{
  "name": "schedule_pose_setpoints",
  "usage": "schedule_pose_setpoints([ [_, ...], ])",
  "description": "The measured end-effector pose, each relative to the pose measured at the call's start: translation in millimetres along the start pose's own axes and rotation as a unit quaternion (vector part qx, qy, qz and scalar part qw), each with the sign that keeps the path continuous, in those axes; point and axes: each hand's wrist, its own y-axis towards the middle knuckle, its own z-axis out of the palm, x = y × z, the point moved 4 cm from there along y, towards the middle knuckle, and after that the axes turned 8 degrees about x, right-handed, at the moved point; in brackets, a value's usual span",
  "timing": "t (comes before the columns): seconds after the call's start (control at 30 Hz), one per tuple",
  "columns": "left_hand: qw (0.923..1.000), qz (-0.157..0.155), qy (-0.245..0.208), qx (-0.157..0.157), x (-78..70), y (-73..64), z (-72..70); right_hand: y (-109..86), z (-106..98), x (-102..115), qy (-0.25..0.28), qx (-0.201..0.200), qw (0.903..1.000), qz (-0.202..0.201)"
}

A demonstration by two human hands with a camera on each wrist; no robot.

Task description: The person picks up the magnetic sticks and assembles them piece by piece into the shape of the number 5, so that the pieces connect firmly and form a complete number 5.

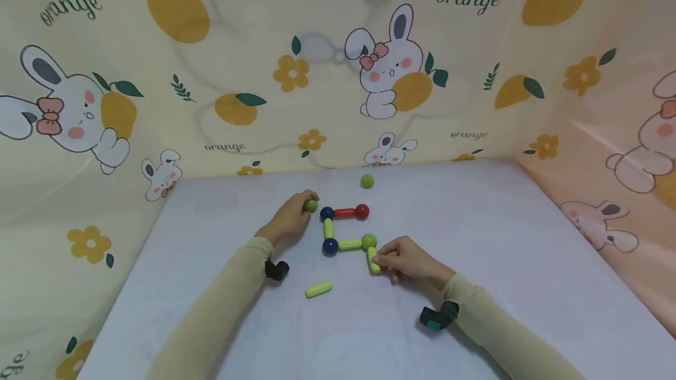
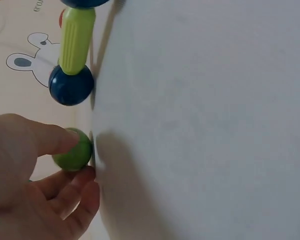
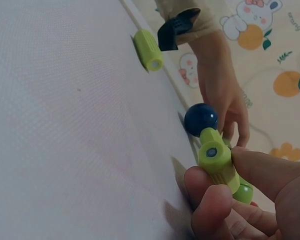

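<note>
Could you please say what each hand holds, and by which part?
The left hand pinches a green ball by its sides; the right hand pinches a lime rod by its long sides.

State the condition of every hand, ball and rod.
Left hand: gripping held ball
Right hand: pinching held rod
Held ball: unattached
Held rod: touching linked green ball
Linked green ball: joined
Far green ball: loose
Near rod: loose
Red rod: joined both ends
Red ball: joined
Blue balls: joined
Linked green rods: joined both ends

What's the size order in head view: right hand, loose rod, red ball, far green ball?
Right hand
Loose rod
Red ball and far green ball: too alike to rank; the green one sits farther.
</note>
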Motion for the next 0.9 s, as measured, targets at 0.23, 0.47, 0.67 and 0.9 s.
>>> schedule_pose_setpoints([
  [0.23, 0.9998, -0.009, -0.012, -0.015, 3.8, -12.1, -5.3, 0.0, 1, 0, -0.006, -0.002, 1.0000, 0.004],
  [0.47, 0.9933, 0.000, -0.090, -0.073, -1.8, -32.7, -13.7, -0.2, 1, 2, -0.006, -0.001, 1.0000, -0.001],
  [0.67, 0.9892, 0.014, -0.110, -0.096, -12.5, -49.4, -16.0, 1.7, -1, 0, -0.003, -0.005, 1.0000, 0.001],
  [0.9, 0.9877, 0.038, -0.117, -0.097, -23.9, -64.4, -12.8, 2.5, -1, -3, 0.000, -0.004, 1.0000, 0.007],
])
